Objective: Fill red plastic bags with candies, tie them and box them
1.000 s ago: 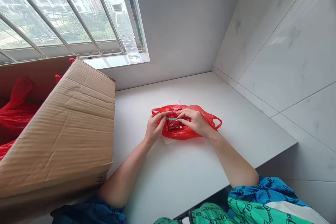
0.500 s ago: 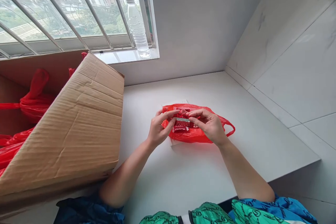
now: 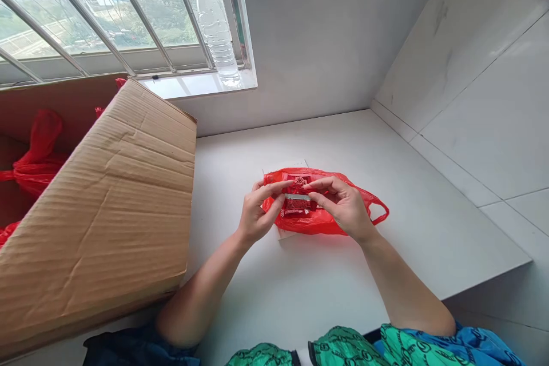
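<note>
On the white table lies a red plastic bag, its loop handle stretched out to the right. Small red sachets with printed characters rest on the bag. Between my two hands is a small dark red sachet with a silvery edge. My left hand pinches its left end with thumb and fingers. At the right end, my right hand pinches it the same way. A pale flat item shows in part from under the bag.
At the left stands an open cardboard box with knotted red plastic bags inside. A clear water bottle stands on the sill of the barred window. Walls bound the table at the back and right.
My head view has shifted slightly, so the box and bottle appear further left. Both hands keep nearly the same pinch on the sachet.
</note>
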A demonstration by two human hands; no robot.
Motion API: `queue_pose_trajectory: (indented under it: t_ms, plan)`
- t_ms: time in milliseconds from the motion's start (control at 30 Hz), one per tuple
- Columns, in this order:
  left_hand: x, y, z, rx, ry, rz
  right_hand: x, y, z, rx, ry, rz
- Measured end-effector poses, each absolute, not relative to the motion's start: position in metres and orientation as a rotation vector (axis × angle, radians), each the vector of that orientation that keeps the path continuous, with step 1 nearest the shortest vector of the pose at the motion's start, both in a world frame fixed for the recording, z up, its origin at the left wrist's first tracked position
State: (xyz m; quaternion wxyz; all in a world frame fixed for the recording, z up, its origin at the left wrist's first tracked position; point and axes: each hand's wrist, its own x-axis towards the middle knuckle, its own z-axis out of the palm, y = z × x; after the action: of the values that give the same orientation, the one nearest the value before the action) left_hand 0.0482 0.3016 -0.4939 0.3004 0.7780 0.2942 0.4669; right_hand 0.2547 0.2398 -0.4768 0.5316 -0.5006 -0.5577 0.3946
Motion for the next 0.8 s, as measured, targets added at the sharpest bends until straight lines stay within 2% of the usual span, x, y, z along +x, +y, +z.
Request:
queue_pose_trajectory:
  t_ms: [233,533,700,800]
  plan:
    - [0.047,0.302,-0.493,2.112,0.790,1.244,0.254,0.239,-0.478,-1.188,-1.348,0.921]
    - [0.037,0.316,-0.487,2.331,1.069,1.212,0.262,0.247,-0.485,-1.427,-1.583,0.419]
    - [0.034,0.316,-0.480,2.262,1.228,1.274,0.266,0.234,-0.473,-1.308,-1.494,0.385]
    - [0.032,0.313,-0.478,2.261,1.318,1.119,0.263,0.232,-0.475,-1.318,-1.503,0.348]
